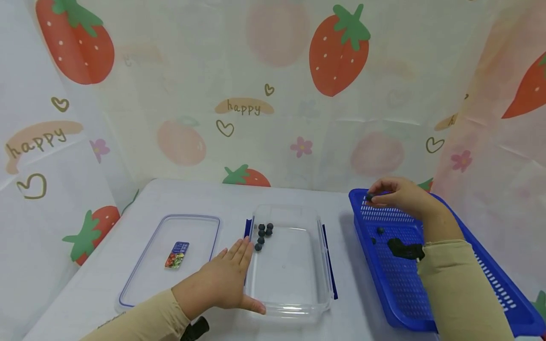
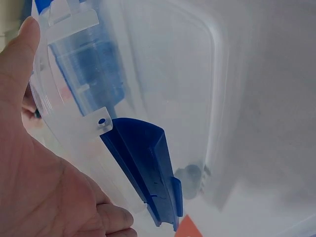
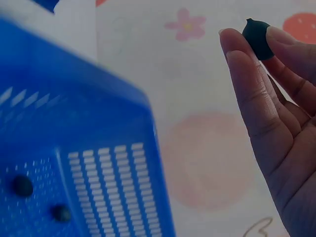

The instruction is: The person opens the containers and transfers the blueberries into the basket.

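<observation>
Right grip (image 1: 405, 196) pinched a dark round berry (image 3: 256, 42); left grip (image 1: 223, 282), outspread, presumably steadied the clear rectangular plastic box (image 1: 298, 309).

Dim, flat light greys both wrist views; in the right one, the blue basket (image 3: 98, 116) blurs left of the fingers (image 3: 251, 89).

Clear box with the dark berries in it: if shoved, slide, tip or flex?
Likely slides rather than tips: the clear box sits low and broad on the table. Probably fairly stiff, since its walls hold their shape beside the left hand. The dark berries may roll, being round with bare floor beside them.
</observation>
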A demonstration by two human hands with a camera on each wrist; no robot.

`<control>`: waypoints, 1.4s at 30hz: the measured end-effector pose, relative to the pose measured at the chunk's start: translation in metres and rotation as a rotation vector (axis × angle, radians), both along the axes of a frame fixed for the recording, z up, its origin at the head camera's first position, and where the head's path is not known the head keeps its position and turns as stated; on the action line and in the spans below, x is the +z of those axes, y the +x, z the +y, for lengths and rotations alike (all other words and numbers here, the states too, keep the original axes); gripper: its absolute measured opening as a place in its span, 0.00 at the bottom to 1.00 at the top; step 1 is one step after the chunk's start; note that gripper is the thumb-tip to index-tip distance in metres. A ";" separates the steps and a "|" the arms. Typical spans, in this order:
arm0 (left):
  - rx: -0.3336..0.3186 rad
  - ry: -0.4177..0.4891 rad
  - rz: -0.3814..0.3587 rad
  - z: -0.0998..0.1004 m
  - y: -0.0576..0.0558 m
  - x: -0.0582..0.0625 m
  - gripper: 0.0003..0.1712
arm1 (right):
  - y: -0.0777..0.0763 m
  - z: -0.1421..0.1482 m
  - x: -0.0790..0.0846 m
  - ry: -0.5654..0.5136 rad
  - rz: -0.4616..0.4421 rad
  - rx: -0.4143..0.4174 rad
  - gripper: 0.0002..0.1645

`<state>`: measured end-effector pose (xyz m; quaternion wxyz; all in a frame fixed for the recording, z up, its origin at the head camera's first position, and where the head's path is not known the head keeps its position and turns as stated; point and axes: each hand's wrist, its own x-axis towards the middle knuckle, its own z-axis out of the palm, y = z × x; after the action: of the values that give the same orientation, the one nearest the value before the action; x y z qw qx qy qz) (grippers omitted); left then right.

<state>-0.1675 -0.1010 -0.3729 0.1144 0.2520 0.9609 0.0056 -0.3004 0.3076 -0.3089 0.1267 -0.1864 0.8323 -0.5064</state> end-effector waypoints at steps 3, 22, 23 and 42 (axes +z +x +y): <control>0.002 0.009 -0.001 0.000 0.001 0.001 0.74 | 0.005 0.018 -0.006 0.023 0.002 -0.029 0.18; 0.003 -0.006 -0.015 0.001 0.000 0.003 0.75 | 0.021 0.079 -0.045 0.119 -0.230 -0.030 0.16; 0.003 -0.004 -0.015 0.001 0.000 0.003 0.75 | 0.021 0.080 -0.046 0.124 -0.241 -0.020 0.16; 0.006 -0.001 -0.021 0.001 0.004 0.007 0.74 | 0.029 0.088 -0.066 0.194 -0.471 -0.089 0.08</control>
<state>-0.1636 -0.1003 -0.3661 0.1248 0.2492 0.9604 0.0082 -0.2714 0.3953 -0.3752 0.3121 -0.0133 0.8319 -0.4587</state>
